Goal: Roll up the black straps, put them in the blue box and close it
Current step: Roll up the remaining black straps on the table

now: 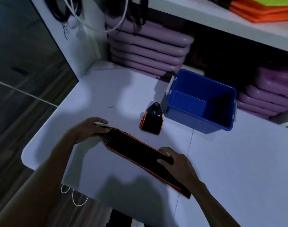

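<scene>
A stack of black straps with orange edges [136,151] lies flat and diagonal on the white table [238,161]. My left hand [89,128] grips its upper-left end, where thin black loops show. My right hand [174,159] presses down on the stack further right, past its middle. A second bundle of black straps [152,122] stands folded with its metal loops on top, just left of the blue box [200,112]. The box is open and looks empty; no lid is in view.
Stacks of purple pads [148,49] fill the shelf behind the table, more of the pads [262,99] sit right of the box. Orange and yellow fabric [262,10] lies on the upper shelf. White and black cords [71,13] hang at the upper left. The table's rounded corner [27,158] is near my left arm.
</scene>
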### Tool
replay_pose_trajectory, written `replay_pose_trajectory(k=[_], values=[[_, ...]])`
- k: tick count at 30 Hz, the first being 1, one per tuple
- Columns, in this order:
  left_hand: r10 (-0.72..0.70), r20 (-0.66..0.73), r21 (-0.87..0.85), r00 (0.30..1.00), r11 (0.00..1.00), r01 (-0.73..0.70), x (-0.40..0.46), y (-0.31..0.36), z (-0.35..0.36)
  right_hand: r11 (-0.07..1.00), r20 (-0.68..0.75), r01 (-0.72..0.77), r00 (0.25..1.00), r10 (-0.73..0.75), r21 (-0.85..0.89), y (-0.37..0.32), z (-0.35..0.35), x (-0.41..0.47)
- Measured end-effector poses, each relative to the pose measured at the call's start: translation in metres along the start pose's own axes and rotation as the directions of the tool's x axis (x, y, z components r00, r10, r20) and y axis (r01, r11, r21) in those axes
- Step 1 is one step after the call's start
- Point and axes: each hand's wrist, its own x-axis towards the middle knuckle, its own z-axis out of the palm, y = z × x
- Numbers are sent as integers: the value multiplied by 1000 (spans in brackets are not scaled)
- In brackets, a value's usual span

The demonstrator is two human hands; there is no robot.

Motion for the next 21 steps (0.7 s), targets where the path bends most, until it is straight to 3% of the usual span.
replay_pose_trajectory(k=[3,7,13,21], values=[[2,-52,26,999,1000,0,5,-14,-2,995,-5,44,999,-44,-85,1,7,-2],[101,-192,-110,976,986,-124,7,-22,1,995,-71,48,996,-55,-92,6,12,-11],[72,6,-138,997,988,-71,3,-26,5,999,-156,40,987,-35,31,11,21,-10],[18,-244,-97,970,994,-43,12,-16,18,966,-260,8,962,-78,-259,24,18,1]])
